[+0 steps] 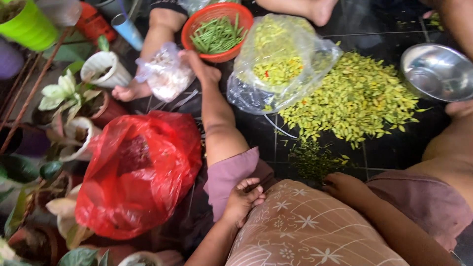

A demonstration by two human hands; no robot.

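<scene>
Both hands rest empty on the patterned cloth (300, 226), left hand (244, 197) loosely curled, right hand (345, 188) flat; small green stem heap (311, 160) lies on the floor just ahead-left of the right hand, the nearer one.
</scene>
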